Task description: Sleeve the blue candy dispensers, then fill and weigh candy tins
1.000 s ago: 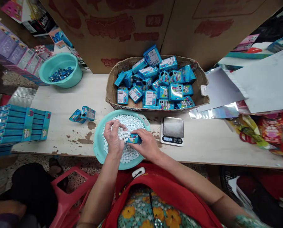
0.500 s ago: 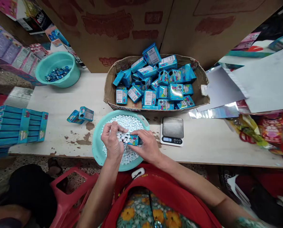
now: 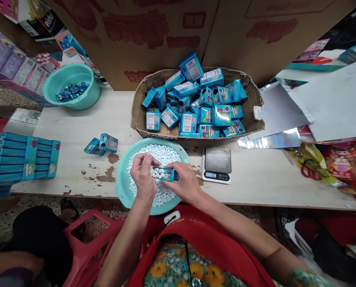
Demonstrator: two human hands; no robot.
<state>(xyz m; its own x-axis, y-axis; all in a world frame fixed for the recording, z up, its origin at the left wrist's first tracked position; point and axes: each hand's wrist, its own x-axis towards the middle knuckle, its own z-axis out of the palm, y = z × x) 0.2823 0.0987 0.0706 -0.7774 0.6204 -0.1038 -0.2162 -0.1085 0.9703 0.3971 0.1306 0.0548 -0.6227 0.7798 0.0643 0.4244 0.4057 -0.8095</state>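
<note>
A small blue candy box [image 3: 169,174] lies sideways in my right hand [image 3: 187,179], pinched between thumb and fingers. At its left end, small round white candies [image 3: 156,172] are gathered against my left hand [image 3: 143,177], whose fingers are curled round them. Whether the left hand also holds a scoop cannot be made out. Both hands are over a turquoise basin [image 3: 122,187] filled with the same loose white candies.
A cut carton [image 3: 139,119] of blue boxes stands behind the basin. To the right is a digital scale [image 3: 217,163]. Two blue boxes [image 3: 108,142] lie to the left, beyond them stacked blue packs [image 3: 22,159]. A second basin [image 3: 85,101] contains blue-wrapped sweets. Another person's arm [image 3: 13,261] is at lower left.
My left hand has shifted slightly right, closer to the box. The white candies appear more bunched at the box's end. The other person's arm has moved slightly.
</note>
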